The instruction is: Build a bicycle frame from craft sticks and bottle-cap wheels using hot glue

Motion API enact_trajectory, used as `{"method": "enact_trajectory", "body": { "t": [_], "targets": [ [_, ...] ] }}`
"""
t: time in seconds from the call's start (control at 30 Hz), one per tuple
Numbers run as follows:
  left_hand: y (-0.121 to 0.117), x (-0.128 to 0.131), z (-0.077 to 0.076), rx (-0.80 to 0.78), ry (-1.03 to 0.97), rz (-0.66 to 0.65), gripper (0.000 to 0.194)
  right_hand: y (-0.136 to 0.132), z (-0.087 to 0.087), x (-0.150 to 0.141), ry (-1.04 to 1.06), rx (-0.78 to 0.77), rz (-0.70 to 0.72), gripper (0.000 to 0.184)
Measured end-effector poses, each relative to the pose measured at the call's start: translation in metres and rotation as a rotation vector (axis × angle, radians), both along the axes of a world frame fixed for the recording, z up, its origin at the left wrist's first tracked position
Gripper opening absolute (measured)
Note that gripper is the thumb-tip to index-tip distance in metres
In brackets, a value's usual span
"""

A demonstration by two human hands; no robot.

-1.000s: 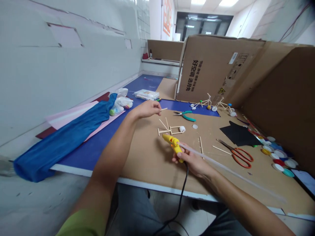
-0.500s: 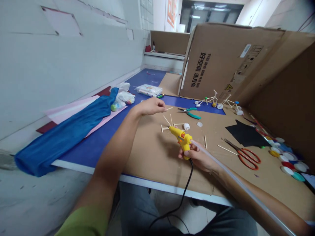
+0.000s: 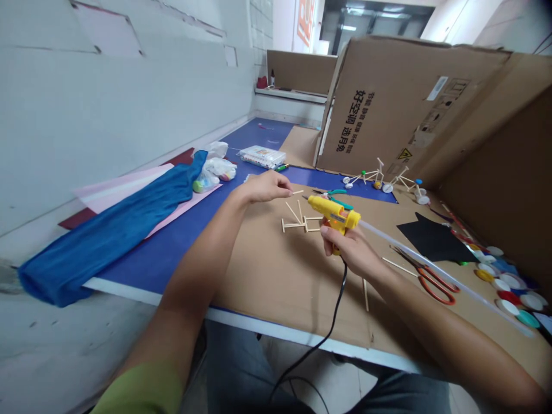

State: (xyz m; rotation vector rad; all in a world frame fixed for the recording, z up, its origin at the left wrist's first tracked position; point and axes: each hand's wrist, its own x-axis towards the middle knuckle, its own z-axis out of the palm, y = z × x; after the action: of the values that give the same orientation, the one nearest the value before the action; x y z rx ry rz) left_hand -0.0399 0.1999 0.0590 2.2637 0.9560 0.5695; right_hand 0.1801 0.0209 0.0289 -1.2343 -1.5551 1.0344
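Glue gun (image 3: 334, 215) is clamped in the right hand (image 3: 347, 247); a stick (image 3: 297, 192) is pinched by the left hand (image 3: 263, 187).

yellow glue gun (image 3: 335, 214) w/ clear stick (image 3: 440, 273), tip left, wood stick (image 3: 296, 192)

A craft-stick frame (image 3: 295, 225) stands between left hand (image 3: 264, 187) and right hand (image 3: 347, 246)

Right hand (image 3: 350, 251): has lifted and moved forward — higher than before.
Yellow plastic glue gun (image 3: 334, 215): has turned level, nozzle now toward the small wooden stick frame (image 3: 296, 225).
Long clear glue stick (image 3: 440, 275): now runs above the red-handled scissors (image 3: 435, 290).
Teal-handled pliers (image 3: 340, 198): now partly hidden — behind the gun.
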Motion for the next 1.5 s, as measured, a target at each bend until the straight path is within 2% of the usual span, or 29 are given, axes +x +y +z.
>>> {"method": "enact_trajectory", "body": {
  "t": [0.17, 0.27, 0.4, 0.5, 0.6, 0.7, 0.87, 1.1, 1.5],
  "targets": [
    [0.001, -0.001, -0.002, -0.013, 0.026, -0.021, 0.027, 0.013, 0.025, -0.003, -0.097, 0.123, -0.038, 0.028],
    [0.000, -0.001, -0.002, -0.028, 0.015, -0.019, 0.026, 0.015, 0.031, -0.005, -0.181, 0.184, -0.062, 0.032],
    [0.000, 0.000, -0.002, -0.038, 0.031, -0.022, 0.025, 0.015, 0.021, -0.001, -0.258, 0.176, -0.051, 0.033],
    [0.000, 0.002, -0.002, -0.018, 0.053, -0.021, 0.025, 0.017, 0.013, 0.004, -0.313, 0.200, -0.046, 0.025],
    [-0.002, 0.004, -0.002, -0.015, 0.065, -0.011, 0.026, 0.019, 0.012, 0.009, -0.383, 0.200, -0.008, 0.019],
    [-0.003, 0.005, -0.002, -0.021, 0.068, 0.014, 0.026, 0.020, 0.013, 0.010, -0.501, 0.192, -0.007, 0.020],
    [-0.002, 0.005, -0.003, -0.028, 0.052, 0.021, 0.023, 0.021, 0.004, 0.010, -0.598, 0.233, 0.012, 0.017],
    [0.001, 0.004, -0.006, -0.064, 0.040, -0.013, 0.024, 0.018, 0.003, -0.002, -0.713, 0.245, 0.117, 0.010],
    [-0.005, 0.005, -0.001, -0.113, -0.003, 0.029, 0.017, 0.017, 0.001, -0.007, -0.720, 0.222, 0.138, 0.006]
  ]
}}
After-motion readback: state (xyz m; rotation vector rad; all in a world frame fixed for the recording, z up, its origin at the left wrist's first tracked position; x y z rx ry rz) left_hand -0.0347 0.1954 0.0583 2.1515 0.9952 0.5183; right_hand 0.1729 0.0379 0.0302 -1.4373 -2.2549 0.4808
